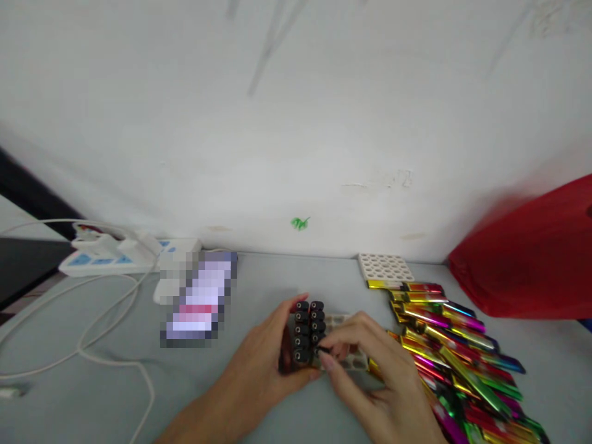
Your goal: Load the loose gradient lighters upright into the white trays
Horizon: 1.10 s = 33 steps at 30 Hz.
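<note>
In front of me is a pale rack (341,327) with open cells. Two columns of lighters (302,330) stand upright in its left part, their black ends with small round rings facing up. My left hand (263,357) wraps around the rack's left side, fingers behind and thumb along the near edge, and steadies it. With thumb and index finger, my right hand (377,364) pinches the black end of a lighter (322,349) at the near end of the second column. Its lower part is hidden. The other right fingers curl over the rack's bare cells.
A loose pile of shiny coloured lighters (462,357) spreads at the right. Behind it, a white perforated rack (386,267) lies against the wall. A red bag (531,253) stands far right. At the left are a phone (203,296), a power strip (106,262) and a loose white cable (81,339).
</note>
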### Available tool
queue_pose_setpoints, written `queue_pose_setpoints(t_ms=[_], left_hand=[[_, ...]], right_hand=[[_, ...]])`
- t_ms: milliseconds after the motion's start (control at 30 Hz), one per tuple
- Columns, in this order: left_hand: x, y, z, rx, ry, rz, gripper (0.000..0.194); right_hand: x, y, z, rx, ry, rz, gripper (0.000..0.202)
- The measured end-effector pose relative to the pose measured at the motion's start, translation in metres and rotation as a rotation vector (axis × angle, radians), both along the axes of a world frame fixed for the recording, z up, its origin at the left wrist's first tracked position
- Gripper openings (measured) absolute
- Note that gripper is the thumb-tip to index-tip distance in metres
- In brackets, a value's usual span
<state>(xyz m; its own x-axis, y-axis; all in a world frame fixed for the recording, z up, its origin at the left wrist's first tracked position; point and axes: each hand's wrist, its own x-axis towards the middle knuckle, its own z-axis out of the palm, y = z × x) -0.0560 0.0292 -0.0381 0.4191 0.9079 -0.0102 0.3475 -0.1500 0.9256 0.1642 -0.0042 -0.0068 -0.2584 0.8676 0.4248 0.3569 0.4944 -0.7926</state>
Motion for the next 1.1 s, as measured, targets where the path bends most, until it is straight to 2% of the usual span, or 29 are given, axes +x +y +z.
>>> queue_pose_setpoints(t_ms=[100, 200, 333, 400, 500, 567, 700, 767, 833, 933, 1000, 1100], left_hand=[[0.0, 0.0, -0.001, -0.015, -0.008, 0.004, 0.093], [0.0, -0.001, -0.003, -0.023, -0.015, 0.012, 0.093], [-0.001, -0.002, -0.003, -0.057, -0.006, 0.017, 0.092], [-0.001, -0.002, -0.002, -0.069, -0.008, 0.015, 0.093], [-0.001, -0.002, -0.001, -0.06, 0.001, 0.02, 0.092], [-0.001, -0.002, 0.0, -0.049, 0.014, 0.022, 0.091], [0.0, -0.001, 0.003, -0.061, 0.008, 0.016, 0.091], [0.001, -0.001, 0.004, -0.064, -0.003, 0.023, 0.091], [0.002, -0.001, 0.005, -0.056, -0.012, 0.026, 0.09], [0.002, -0.001, 0.006, -0.05, -0.007, 0.025, 0.09], [0.001, -0.001, 0.005, -0.053, -0.014, 0.021, 0.091], [0.0, -0.001, 0.005, -0.05, -0.006, 0.018, 0.092]], right_hand=[[0.001, -0.001, 0.0, 0.008, -0.002, -0.044, 0.019], [0.006, 0.0, 0.001, 0.018, -0.01, -0.158, 0.013], [0.024, 0.0, 0.015, -0.087, -0.118, -0.3, 0.011], [0.039, -0.004, 0.022, -0.116, -0.267, -0.27, 0.009], [0.063, -0.015, 0.024, -0.069, -0.542, -0.128, 0.008], [0.076, -0.024, 0.015, -0.027, -0.686, -0.049, 0.01], [0.086, -0.034, -0.007, 0.02, -0.804, -0.021, 0.029], [0.082, -0.034, -0.01, -0.031, -0.776, -0.009, 0.03], [0.076, -0.032, -0.004, -0.093, -0.672, -0.018, 0.025], [0.066, -0.026, 0.014, -0.23, -0.381, -0.071, 0.012], [0.058, -0.02, 0.026, -0.364, -0.115, -0.138, 0.018], [0.045, -0.008, 0.033, -0.493, 0.1, -0.215, 0.027]])
